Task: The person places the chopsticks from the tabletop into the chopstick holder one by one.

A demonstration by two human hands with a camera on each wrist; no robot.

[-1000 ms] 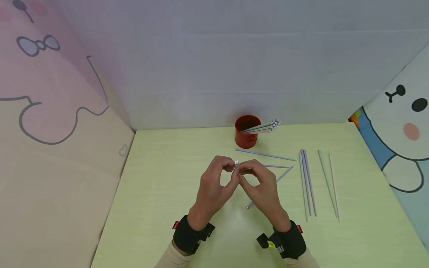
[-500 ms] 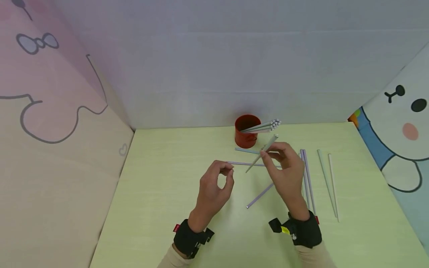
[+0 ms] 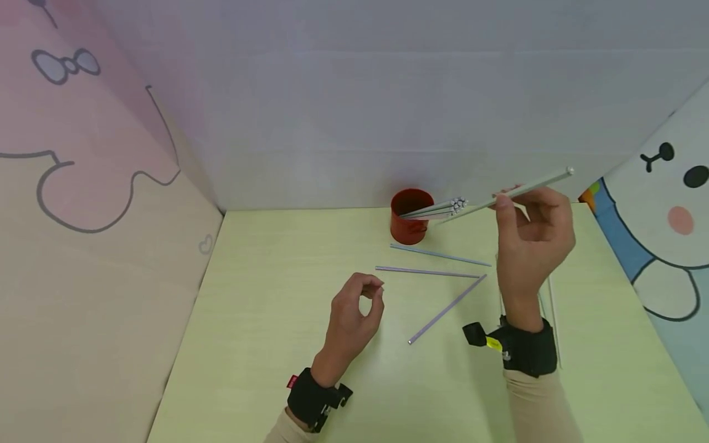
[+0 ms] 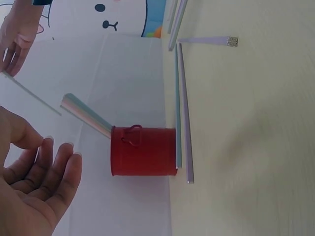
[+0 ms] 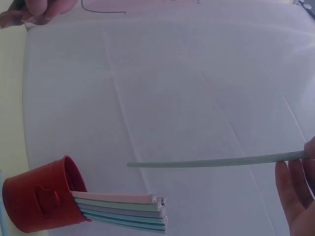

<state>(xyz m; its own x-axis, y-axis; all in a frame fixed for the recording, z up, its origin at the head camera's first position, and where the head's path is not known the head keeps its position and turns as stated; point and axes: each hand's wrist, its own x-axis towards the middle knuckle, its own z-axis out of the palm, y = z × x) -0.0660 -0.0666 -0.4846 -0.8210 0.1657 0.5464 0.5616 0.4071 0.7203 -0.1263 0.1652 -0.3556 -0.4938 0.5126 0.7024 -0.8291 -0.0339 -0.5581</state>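
Above the counter's (image 3: 277,295) far right side, the right hand (image 3: 532,231) pinches a green stick (image 3: 537,183) between thumb and fingertips, partway along it. So light and thin a thing seems to need no fuller grip, and the pinch leaves a long run of it free, pointing left towards the bucket (image 3: 407,229); the right wrist view shows its tip apart from the bundle (image 5: 120,207). The left hand (image 3: 351,320) hangs over the counter, fingers loosely curled, thumb tip close to the index, nothing visible between them; it is probably kept clear of the stick. The bundle leans out over the bucket's right rim, apparently because it is longer than the bucket is deep. In front, a blue stick (image 3: 440,255), a purple stick (image 3: 426,272) and a slanted stick (image 3: 448,309) lie flat and spread, probably making each easy to pick up.
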